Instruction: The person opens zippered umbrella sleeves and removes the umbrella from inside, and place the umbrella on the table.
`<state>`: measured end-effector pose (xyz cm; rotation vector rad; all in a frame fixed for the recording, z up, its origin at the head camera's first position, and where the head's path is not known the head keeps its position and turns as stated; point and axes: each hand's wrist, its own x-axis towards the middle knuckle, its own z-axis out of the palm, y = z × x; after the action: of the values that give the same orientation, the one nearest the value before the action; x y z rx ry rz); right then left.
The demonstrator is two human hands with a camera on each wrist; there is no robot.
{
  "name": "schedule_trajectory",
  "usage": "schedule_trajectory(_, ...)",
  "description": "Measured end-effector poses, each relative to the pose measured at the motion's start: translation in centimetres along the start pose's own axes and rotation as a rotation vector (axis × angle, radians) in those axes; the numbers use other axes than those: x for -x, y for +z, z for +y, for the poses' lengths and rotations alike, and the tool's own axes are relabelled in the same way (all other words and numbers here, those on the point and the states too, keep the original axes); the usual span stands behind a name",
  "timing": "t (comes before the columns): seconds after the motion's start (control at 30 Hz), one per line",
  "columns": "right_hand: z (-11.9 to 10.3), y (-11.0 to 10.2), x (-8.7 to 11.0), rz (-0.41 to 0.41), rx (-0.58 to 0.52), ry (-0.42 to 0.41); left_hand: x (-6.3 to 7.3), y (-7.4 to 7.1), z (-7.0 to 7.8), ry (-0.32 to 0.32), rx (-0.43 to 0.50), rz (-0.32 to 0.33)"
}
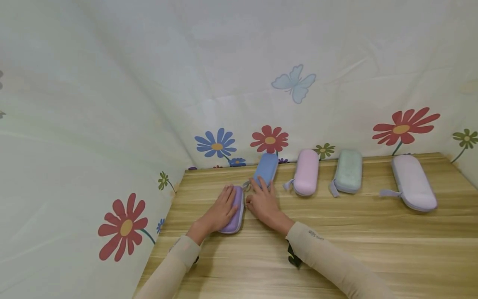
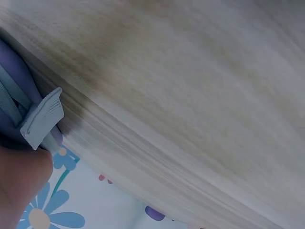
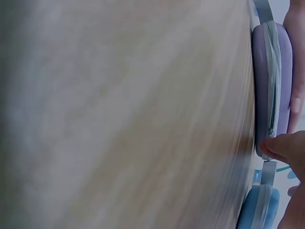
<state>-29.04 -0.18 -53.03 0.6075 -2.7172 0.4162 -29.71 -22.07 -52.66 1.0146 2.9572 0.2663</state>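
Note:
A purple zippered case (image 1: 234, 222) lies on the wooden table. My left hand (image 1: 221, 209) rests on top of it, fingers stretched over the lid. In the right wrist view, my left fingers lie along the purple lid beside the zipper (image 3: 272, 86). My right hand (image 1: 264, 203) is at the case's right side, thumb and finger pinching the zipper pull (image 3: 269, 136) near one end. The pull is mostly hidden by the fingertips. A grey fabric strap (image 2: 44, 119) sticks out from the purple case in the left wrist view.
A blue case (image 1: 267, 166) lies just beyond my right fingers. Farther right along the back edge are a pink case (image 1: 307, 172), a green case (image 1: 349, 171) and a white-lilac case (image 1: 413, 182), each with a strap. A flower-printed curtain (image 1: 239, 83) hangs behind.

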Motion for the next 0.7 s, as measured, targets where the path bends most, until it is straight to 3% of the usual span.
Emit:
schedule_trajectory(0.33, 1.3, -0.6, -0.4, -0.024, 0.023, 0.030, 0.3, -0.3, 0.0, 0.131, -0.032, -0.059)
schedule_trajectory(0.7, 2.9, -0.8, -0.5, 0.004, 0.015, 0.035, 0.6, -0.8, 0.0, 0.251, 0.023, -0.105)
